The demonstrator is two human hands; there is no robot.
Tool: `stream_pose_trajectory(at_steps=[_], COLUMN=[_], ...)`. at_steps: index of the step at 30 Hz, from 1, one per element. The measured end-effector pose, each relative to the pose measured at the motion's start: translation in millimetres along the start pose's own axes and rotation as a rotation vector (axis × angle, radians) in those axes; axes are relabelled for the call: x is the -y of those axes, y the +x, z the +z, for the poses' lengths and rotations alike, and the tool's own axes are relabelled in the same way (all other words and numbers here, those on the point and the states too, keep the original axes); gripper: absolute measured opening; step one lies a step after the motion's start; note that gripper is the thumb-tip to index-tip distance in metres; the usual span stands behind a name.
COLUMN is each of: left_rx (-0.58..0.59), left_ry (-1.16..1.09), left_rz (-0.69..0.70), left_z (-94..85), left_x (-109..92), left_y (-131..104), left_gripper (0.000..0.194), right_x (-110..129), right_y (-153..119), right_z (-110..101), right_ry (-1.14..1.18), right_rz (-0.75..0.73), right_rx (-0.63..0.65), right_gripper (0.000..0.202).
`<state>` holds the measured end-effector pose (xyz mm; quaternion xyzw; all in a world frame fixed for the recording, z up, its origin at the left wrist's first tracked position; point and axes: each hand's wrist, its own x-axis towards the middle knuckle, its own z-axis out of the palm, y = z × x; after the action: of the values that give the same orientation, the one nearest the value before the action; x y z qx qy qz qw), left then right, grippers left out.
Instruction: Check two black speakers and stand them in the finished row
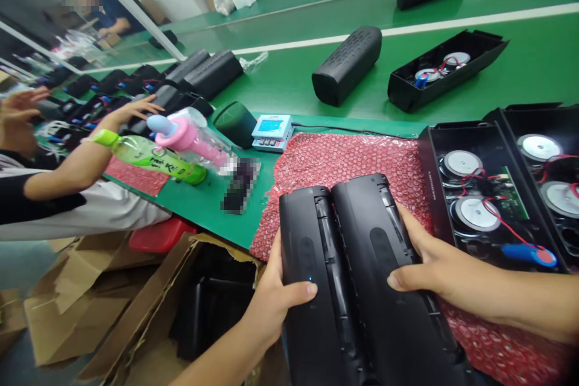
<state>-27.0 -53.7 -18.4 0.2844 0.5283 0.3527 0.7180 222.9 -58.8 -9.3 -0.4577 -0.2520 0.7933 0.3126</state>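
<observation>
Two long black speaker housings lie side by side in front of me. My left hand (283, 301) grips the left speaker housing (307, 325), its thumb pressed near a small lit blue dot. Around the right speaker housing (384, 313) my right hand (420, 259) is closed, thumb on its upper face. Slots and clips show along the edges of both. Beneath them is red bubble wrap (353, 160). To the right stand open speaker shells (479, 214) with round white-backed drivers, red wires, a green board and a blue cylindrical cell.
A small meter with a screen (272, 131), a phone (241, 186), a green drink bottle (158, 157) and a pink bottle (194, 139) stand left. A co-worker's arm (67, 175) reaches among speakers. Cardboard box (149, 319) below. Farther back: closed speaker (348, 66), open shell (446, 69).
</observation>
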Motion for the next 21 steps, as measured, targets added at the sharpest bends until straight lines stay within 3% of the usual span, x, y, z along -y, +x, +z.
stream_pose_trajectory(at_steps=[6,21], left_rx=[-0.017,-0.173], left_ry=[0.024,0.068], left_rz=[-0.01,-0.047], left_z=[2.0,15.3], left_x=[0,-8], left_y=[0,-3], left_gripper=[0.104,0.097], right_x=[-1,2], right_y=[1,-2], right_z=[6,11], right_ry=[0.146,0.167], right_rz=[-0.01,0.012], right_rx=[0.023,0.015], right_gripper=[0.119,0.106])
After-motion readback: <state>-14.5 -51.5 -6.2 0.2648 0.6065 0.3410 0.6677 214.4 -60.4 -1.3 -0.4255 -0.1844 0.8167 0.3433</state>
